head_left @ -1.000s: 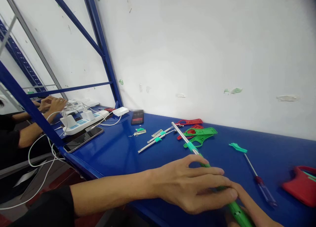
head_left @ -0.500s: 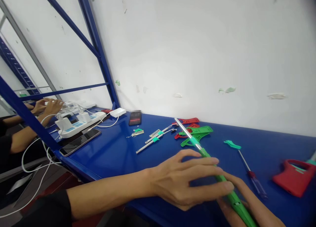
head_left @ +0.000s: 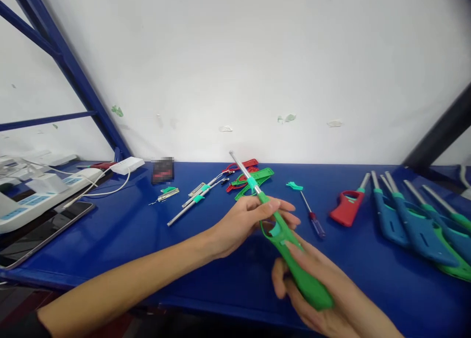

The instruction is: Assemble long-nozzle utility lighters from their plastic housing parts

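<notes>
A green long-necked gas lighter [head_left: 294, 259] with a metal barrel is held in front of me, its barrel slanting up and to the left. My right hand [head_left: 320, 284] is closed around the handle, thumb along its upper side. My left hand [head_left: 246, 220] grips the front of the body near the trigger guard, thumb on top and fingers behind. Beyond the barrel lie green casing halves [head_left: 263, 178] and red casing halves [head_left: 250, 164]. A screwdriver [head_left: 313, 220] with a purple handle rests to the right, its shaft reaching a teal trigger piece [head_left: 294, 186].
Several blue lighters [head_left: 419, 235] and a red lighter [head_left: 348, 208] lie on the right. Metal barrels [head_left: 187, 208] with teal parts and a small gas tank [head_left: 168, 195] lie left of centre. A phone [head_left: 47, 230] and a power strip [head_left: 47, 198] occupy the far left.
The view has swung right, bringing the blue lighters into sight. The lighter has turned, so its broad side and trigger show. My left hand has gone from fingers laid over it to gripping its front.
</notes>
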A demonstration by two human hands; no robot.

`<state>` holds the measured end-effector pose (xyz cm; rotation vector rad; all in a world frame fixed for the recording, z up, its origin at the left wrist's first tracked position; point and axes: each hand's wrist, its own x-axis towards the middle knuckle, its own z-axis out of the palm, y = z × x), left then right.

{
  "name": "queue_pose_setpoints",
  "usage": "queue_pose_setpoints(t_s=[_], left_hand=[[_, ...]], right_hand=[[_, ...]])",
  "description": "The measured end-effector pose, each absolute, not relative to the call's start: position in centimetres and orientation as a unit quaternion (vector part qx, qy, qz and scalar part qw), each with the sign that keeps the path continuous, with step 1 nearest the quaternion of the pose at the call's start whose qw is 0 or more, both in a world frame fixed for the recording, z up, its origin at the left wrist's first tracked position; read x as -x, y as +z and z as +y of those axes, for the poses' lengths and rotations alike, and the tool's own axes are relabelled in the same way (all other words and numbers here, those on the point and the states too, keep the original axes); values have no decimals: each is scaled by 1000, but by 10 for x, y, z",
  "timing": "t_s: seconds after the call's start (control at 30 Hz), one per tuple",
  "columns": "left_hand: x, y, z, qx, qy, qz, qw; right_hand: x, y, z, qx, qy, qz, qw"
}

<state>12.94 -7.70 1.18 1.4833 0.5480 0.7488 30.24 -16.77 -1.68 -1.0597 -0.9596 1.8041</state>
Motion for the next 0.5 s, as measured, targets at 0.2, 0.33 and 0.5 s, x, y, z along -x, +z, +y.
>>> queue_pose_setpoints(t_s=[0.2,0.33,0.5], left_hand=[[-126,13,-70,-572,402,240,674],[-121,12,-68,-559,422,238,673],[-121,10,-73,-558,442,236,662]], right_hand=[[-305,-26,-156,472,606,-481,422],[-308,-35,-156,502,546,-549,385],[-307,-35,-162,524,506,-580,364]])
